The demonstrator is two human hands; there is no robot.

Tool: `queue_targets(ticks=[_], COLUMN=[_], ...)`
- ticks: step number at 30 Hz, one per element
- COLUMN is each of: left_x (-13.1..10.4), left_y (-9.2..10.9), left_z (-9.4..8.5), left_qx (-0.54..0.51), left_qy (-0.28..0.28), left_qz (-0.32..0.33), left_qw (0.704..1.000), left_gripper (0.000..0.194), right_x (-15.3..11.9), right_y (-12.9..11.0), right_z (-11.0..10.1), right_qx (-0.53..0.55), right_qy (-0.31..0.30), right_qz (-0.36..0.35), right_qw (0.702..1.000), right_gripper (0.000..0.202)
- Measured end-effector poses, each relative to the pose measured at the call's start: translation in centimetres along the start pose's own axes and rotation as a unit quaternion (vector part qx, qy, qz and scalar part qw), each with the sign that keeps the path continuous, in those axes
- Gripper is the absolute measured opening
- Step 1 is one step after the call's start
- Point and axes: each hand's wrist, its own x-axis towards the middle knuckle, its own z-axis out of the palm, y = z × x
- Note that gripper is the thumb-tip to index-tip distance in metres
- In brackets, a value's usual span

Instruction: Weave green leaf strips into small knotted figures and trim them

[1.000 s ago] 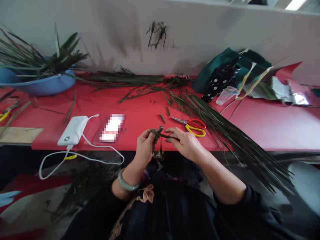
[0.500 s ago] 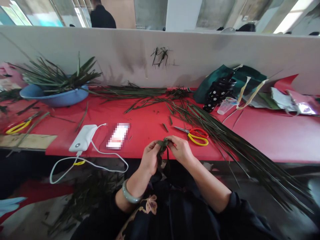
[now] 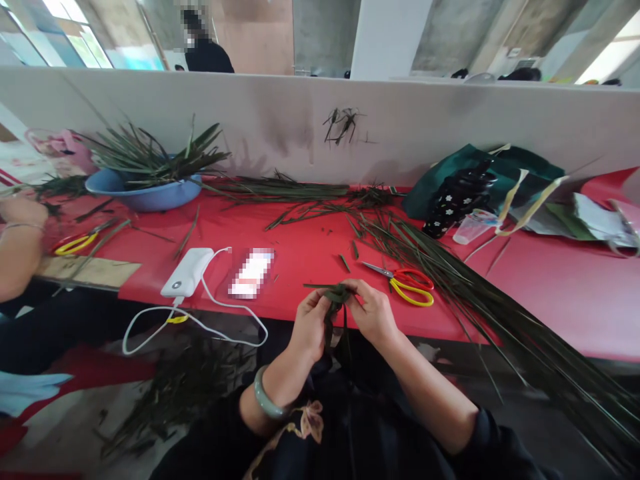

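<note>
Between my two hands is a small dark green piece of woven leaf strips (image 3: pixel 337 294), held just over the table's front edge. My left hand (image 3: pixel 311 325) pinches its left side, thumb on top. The fingertips of my right hand (image 3: pixel 371 308) are closed on its right side. One thin strip end juts out to the left, and others hang down below my hands. How the strips cross is too small to make out. Scissors (image 3: pixel 411 287) with red and yellow handles lie on the table, right of my right hand, blades pointing left.
On the red-covered table (image 3: pixel 300 247) lie a phone (image 3: pixel 251 273), a white power bank (image 3: pixel 187 272) with cable, and long leaf strips (image 3: pixel 450 267). A blue basin (image 3: pixel 145 195) of leaves stands back left. A black flowered bottle (image 3: pixel 456 200) leans by a green bag (image 3: pixel 435 173). A co-worker's hand (image 3: pixel 24 210) is far left.
The view has shifted, so things on the table sit further right. A strip end now sticks out left of the woven piece. A co-worker's arm has come into view at left.
</note>
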Motion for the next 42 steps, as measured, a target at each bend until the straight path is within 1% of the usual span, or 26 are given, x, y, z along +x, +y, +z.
queue_targets(ticks=[3,6,9,11,14,17,21,23,26,28,31,34,36,37,38,40,41,42], left_x=[-0.2,-0.4,-0.4,-0.4,-0.4,-0.4,-0.4,-0.5,-0.4,-0.3,-0.1,0.1,0.0,-0.2,-0.5,-1.3,-1.7,-2.1], left_y=[-0.1,-0.1,0.0,0.0,0.1,0.1,0.1,0.0,0.1,0.3,0.5,0.7,0.9,1.1,1.3,1.8,2.0,2.3], left_z=[0.0,0.0,-0.1,-0.2,-0.3,-0.3,-0.1,0.0,0.0,0.0,-0.4,-1.3,-2.1,-2.4,-2.7,-3.0,-3.1,-3.1], left_qx=[-0.006,-0.017,-0.038,-0.056,-0.067,-0.062,-0.061,-0.063,-0.07,-0.081,-0.086,-0.084,-0.073,-0.066,-0.058,-0.053,-0.053,-0.052], left_qy=[0.017,0.033,0.042,0.053,0.051,0.034,0.036,0.043,0.048,0.061,0.083,0.08,0.066,0.058,0.048,0.03,0.021,0.007], left_qz=[0.0,-0.001,-0.003,0.004,-0.007,-0.036,-0.057,-0.061,-0.058,-0.049,-0.027,-0.002,0.013,0.018,0.022,0.015,0.007,-0.001], left_qw=[1.0,0.999,0.998,0.997,0.996,0.997,0.996,0.995,0.995,0.994,0.992,0.993,0.995,0.996,0.997,0.998,0.998,0.999], left_gripper=[0.025,0.026,0.027,0.029,0.026,0.026,0.031,0.032,0.031,0.03,0.03,0.028,0.028,0.029,0.03,0.034,0.036,0.038], right_x=[-0.1,-0.2,-0.3,-0.3,-0.3,-0.3,-0.4,-0.4,-0.2,-0.1,-0.5,-1.0,-0.6,0.0,0.7,2.7,3.8,4.8], right_y=[-0.4,-0.8,-0.9,-0.8,-0.4,0.0,0.2,0.2,-0.1,-0.3,-0.1,1.2,2.3,2.6,2.6,1.8,0.9,-0.1], right_z=[0.5,1.2,2.0,2.6,3.2,3.5,3.7,3.8,4.3,4.8,5.3,5.3,5.2,5.2,5.4,6.1,6.6,7.2], right_qx=[0.026,0.074,0.111,0.118,0.115,0.122,0.186,0.222,0.25,0.253,0.23,0.184,0.172,0.178,0.18,0.182,0.195,0.216], right_qy=[0.02,0.063,0.112,0.134,0.148,0.15,0.158,0.176,0.207,0.206,0.18,0.129,0.069,0.03,0.005,-0.066,-0.097,-0.148], right_qz=[0.004,0.019,-0.002,-0.021,-0.023,-0.005,0.023,0.01,-0.028,-0.046,-0.045,-0.026,-0.012,-0.01,0.001,0.007,0.009,0.007], right_qw=[0.999,0.995,0.987,0.984,0.982,0.981,0.969,0.959,0.945,0.944,0.955,0.974,0.983,0.983,0.984,0.981,0.976,0.965], right_gripper=[0.018,0.02,0.019,0.015,0.013,0.014,0.016,0.017,0.018,0.017,0.016,0.016,0.024,0.029,0.028,0.024,0.026,0.027])
